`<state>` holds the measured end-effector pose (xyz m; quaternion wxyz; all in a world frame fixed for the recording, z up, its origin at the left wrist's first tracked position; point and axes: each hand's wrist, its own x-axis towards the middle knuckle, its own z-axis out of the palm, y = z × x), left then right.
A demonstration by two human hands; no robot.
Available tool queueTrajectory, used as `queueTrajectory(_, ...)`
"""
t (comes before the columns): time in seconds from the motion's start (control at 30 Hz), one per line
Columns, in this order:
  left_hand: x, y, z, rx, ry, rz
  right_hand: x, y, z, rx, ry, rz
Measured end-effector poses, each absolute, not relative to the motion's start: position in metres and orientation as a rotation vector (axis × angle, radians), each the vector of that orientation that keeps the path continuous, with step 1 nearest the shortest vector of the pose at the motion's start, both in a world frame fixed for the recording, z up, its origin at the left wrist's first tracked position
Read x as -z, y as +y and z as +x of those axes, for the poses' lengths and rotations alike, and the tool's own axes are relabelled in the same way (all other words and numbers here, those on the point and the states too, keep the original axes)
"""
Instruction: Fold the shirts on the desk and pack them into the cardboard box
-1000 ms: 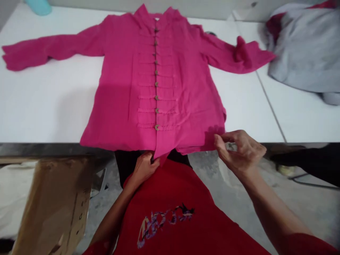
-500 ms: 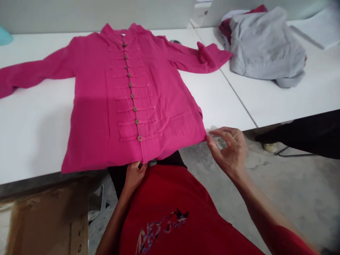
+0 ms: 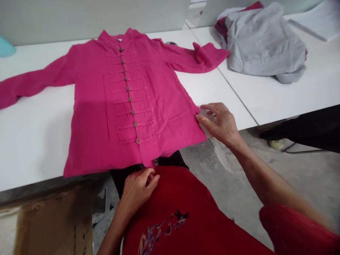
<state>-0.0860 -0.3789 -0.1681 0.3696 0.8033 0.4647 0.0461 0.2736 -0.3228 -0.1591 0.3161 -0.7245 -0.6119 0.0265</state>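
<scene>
A pink long-sleeved shirt (image 3: 91,122) lies front up on the white table, its knotted button fastenings closed down the middle and its hem at the table's front edge. Just below the hem, by the lower corner of the front placket, is my left hand (image 3: 139,187). Its fingers are loosely curled, the thumb is apart, and I see nothing held. My right hand (image 3: 220,122) is at the shirt's right side edge, above the bottom corner. The thumb touches the fabric edge there, with the fingers stretched out and apart from it.
A heap of grey and dark red clothes (image 3: 262,46) lies on the table (image 3: 23,141) at the right, near white sheets (image 3: 318,21). A turquoise object (image 3: 6,47) stands far left. Below the table is a cardboard box (image 3: 53,223). A dark-clothed leg (image 3: 305,127) shows at right.
My right hand has moved from the shirt's bottom right corner up along its side edge. My left hand has come away from under the placket, back toward my body.
</scene>
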Motion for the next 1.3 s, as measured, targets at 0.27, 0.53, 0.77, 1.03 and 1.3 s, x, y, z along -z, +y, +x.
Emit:
queueTrajectory(0.27, 0.131, -0.365, -0.025, -0.966, 0.787, 2.681, 0.136, -0.309, 0.265, -0.462, -1.522, -1.792)
queueTrajectory(0.53, 0.104, -0.293, -0.019, -0.743, 1.072, 2.806, 0.118, -0.306, 0.257, -0.862, -1.322, -1.602)
queueTrajectory(0.77, 0.076, -0.210, -0.020, -0.519, 0.866, 2.446, 0.112, -0.311, 0.260, -0.940, -1.420, -1.626)
queueTrajectory(1.03, 0.051, -0.172, -0.012, -0.869, 0.922, 2.013, 0.115, -0.313, 0.266, -0.878, -1.538, -1.685)
queueTrajectory(1.3, 0.123, -0.188, 0.018, -0.720, 0.857, 2.225, 0.118, -0.310, 0.262, -0.826, -1.527, -1.688)
